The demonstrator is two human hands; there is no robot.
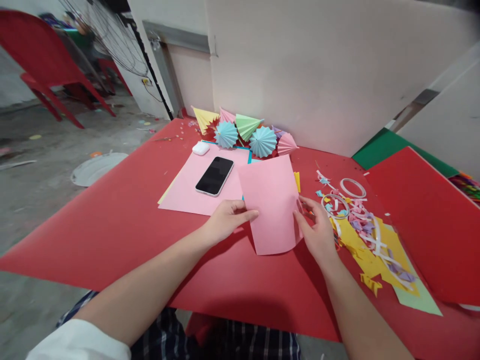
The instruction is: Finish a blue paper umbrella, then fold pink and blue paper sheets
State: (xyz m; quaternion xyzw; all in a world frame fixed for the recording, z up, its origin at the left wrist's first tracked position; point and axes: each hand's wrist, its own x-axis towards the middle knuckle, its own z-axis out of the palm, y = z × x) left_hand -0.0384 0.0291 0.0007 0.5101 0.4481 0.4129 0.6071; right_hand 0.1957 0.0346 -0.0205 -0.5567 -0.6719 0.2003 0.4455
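Observation:
A pink sheet of paper (272, 202) is held a little above the red table (123, 225), its lower edge curling. My left hand (227, 220) pinches its left edge with thumb and fingers closed on it. My right hand (318, 227) grips the right edge the same way. Behind the sheet lies a larger pink paper (187, 187) with a black phone (215, 175) on it.
Folded paper fans and cones (245, 132) in blue, green, yellow and pink sit by the white wall. A white earbud case (201, 148) lies near them. Tape rolls (352, 187) and paper scraps (371, 240) lie right. Red chairs stand far left.

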